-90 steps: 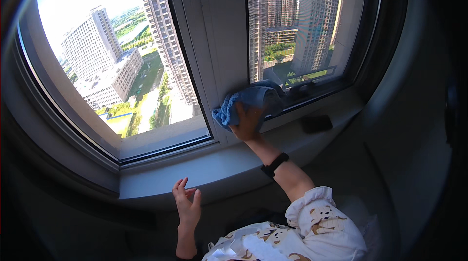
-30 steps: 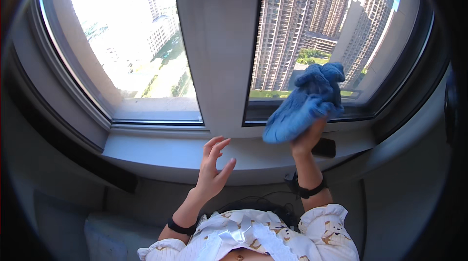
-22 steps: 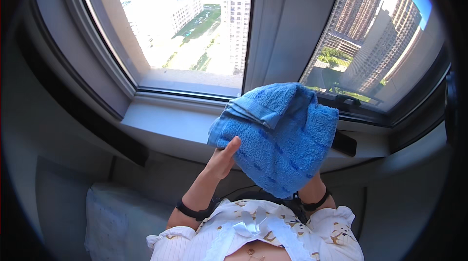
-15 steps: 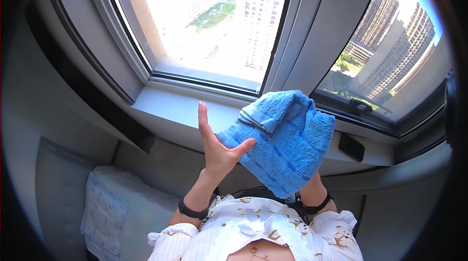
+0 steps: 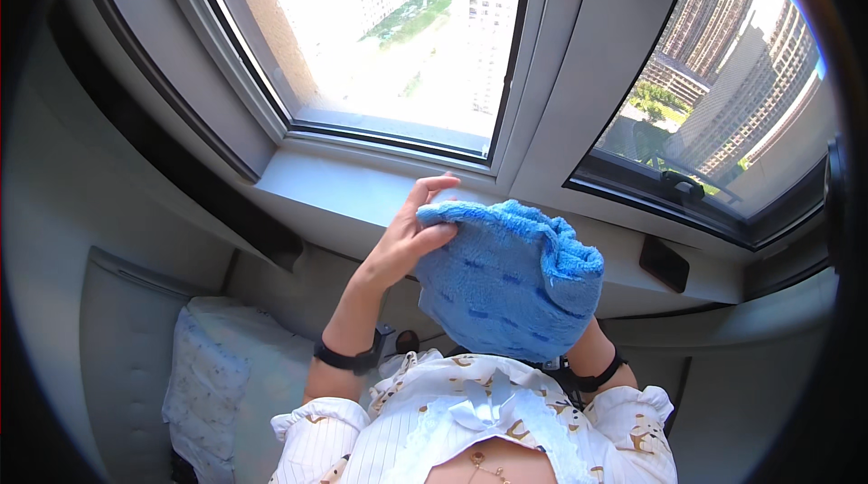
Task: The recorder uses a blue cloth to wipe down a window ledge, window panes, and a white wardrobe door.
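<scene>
A fluffy blue towel (image 5: 506,294) with darker blue dashes hangs in front of my body, gathered into a bulging shape. My left hand (image 5: 402,235) pinches its upper left edge, thumb on the near face and fingers at the far side. Behind and under the towel is my right hand, its fingers hidden; only the right wrist and forearm (image 5: 589,353) show below the cloth. The right hand bears the towel's weight from that side. Each wrist wears a black band.
Ahead runs a white windowsill (image 5: 330,186) below a large window (image 5: 398,50) and a second, dark-framed window (image 5: 714,95). A black phone-like object (image 5: 665,264) lies on the sill at right. A pale, patterned cloth-covered surface (image 5: 212,385) stands at lower left.
My left hand has gone from spread fingers beside the towel to pinching its upper left edge. The towel has turned and sunk slightly, its folded corner no longer showing on top.
</scene>
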The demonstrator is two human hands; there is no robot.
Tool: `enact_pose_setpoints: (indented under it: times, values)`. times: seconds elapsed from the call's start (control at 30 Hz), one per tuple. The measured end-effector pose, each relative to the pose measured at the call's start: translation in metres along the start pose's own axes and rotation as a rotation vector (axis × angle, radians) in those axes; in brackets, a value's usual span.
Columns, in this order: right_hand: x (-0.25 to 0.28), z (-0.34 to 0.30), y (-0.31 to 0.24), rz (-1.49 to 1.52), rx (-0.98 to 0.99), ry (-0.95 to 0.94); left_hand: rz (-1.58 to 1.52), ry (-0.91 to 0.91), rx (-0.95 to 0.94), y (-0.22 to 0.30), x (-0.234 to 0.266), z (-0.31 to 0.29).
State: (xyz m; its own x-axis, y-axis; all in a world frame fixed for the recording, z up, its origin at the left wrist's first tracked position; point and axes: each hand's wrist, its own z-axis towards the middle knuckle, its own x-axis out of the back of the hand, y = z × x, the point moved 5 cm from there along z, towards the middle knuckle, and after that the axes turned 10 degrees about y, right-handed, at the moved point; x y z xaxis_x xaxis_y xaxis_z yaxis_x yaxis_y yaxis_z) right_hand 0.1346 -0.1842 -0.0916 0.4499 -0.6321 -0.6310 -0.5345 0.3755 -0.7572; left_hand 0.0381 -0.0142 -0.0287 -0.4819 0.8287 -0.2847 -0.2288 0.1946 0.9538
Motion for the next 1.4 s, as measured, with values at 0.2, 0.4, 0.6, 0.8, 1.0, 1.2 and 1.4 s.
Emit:
enact_pose_setpoints:
  times: [0.2,0.4,0.6,0.8,1.0,1.2,1.4]
  values:
    - [0.021,-0.002,0.006,-0.042,-0.089,0.039,-0.287,-0.269,0.509,-0.055,0.004,-0.02]
    - [0.041,-0.011,0.011,0.367,-0.578,-0.139,-0.046,-0.029,0.449,-0.059,-0.002,-0.025]
    - [0.075,-0.014,0.009,-0.428,-0.105,-0.16,0.155,0.037,0.327,-0.066,-0.014,-0.023]
    - [0.073,-0.02,-0.052,-0.62,0.069,-0.025,0.231,-0.061,0.056,-0.028,-0.035,-0.015]
    - [0.08,-0.016,-0.086,-0.812,0.246,0.074,0.408,-0.024,0.091,-0.053,-0.053,-0.002]
    - [0.08,0.007,-0.074,-1.568,1.095,0.612,0.862,0.381,0.09,-0.147,-0.039,0.046]
    - [0.067,0.007,0.008,-1.859,0.855,0.067,0.941,0.419,0.107,-0.158,-0.03,0.045]
